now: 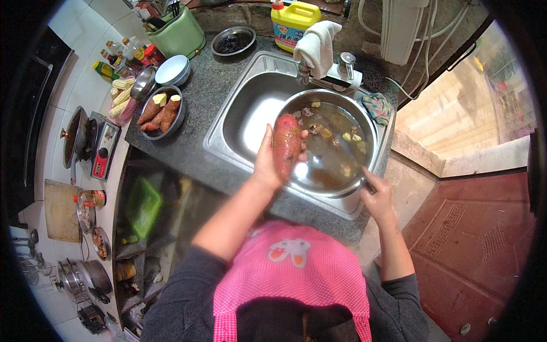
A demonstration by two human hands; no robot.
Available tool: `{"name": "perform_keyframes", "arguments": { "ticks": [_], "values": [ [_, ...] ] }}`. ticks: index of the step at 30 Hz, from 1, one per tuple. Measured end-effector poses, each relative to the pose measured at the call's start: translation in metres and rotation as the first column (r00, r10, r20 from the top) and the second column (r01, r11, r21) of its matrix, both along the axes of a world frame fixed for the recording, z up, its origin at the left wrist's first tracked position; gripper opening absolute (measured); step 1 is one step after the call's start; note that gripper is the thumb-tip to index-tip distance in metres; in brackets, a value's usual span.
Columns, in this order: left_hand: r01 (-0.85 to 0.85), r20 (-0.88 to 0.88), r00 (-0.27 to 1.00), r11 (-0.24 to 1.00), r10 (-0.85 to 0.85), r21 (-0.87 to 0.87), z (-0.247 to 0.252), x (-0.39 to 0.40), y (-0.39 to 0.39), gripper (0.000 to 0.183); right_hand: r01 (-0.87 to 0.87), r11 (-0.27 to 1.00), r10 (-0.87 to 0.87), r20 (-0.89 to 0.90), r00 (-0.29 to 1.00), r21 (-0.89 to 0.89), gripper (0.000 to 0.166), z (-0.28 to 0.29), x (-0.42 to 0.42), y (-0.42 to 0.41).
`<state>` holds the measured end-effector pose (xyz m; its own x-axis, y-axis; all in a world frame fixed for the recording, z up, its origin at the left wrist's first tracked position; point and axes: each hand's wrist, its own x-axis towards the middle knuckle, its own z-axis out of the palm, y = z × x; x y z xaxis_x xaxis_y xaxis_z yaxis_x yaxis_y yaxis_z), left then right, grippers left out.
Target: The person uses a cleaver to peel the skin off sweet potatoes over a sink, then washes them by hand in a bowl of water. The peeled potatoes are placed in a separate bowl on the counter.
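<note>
My left hand (266, 166) holds a large, wet red-skinned sweet potato (287, 145) upright over the left rim of a round stainless steel basin (329, 193). Cloudy water (322, 147) fills much of the basin, with peelings and pale yellow scraps in it. At the basin's lower right rim, my right hand (378, 193) grips the dark handle of what looks like a knife (368, 187); its blurred blade reaches over the water, apart from the sweet potato. The basin stands in the right part of a stainless steel sink (250, 107).
A bowl of sweet potatoes (164, 115) with cut ends stands on the counter (192, 94) left of the sink. Peeled corn cobs (122, 96) lie beyond it. Behind the sink are a towel-draped faucet (318, 47), a yellow detergent jug (295, 25) and a metal bowl (233, 41). A portable gas stove (104, 145) is far left.
</note>
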<state>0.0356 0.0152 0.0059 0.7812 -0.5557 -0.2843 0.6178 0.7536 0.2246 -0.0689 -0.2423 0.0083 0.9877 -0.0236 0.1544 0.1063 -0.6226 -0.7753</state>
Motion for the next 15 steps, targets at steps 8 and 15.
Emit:
{"name": "perform_keyframes", "arguments": {
  "ticks": [8, 15],
  "values": [
    [-0.079, -0.027, 0.996, 0.976, 0.086, 0.204, -0.007, 0.003, 0.004, 0.064, -0.024, 1.0, 0.024, 0.103, 0.994, -0.001, 0.054, 0.004, 0.001, 0.018],
    [0.0, 0.175, 0.984, 0.981, -0.034, 0.192, 0.0, -0.003, 0.022, 0.057, 0.077, 0.993, -0.08, 0.029, 0.996, 0.085, 0.047, -0.013, -0.003, 0.012]
  ]
}}
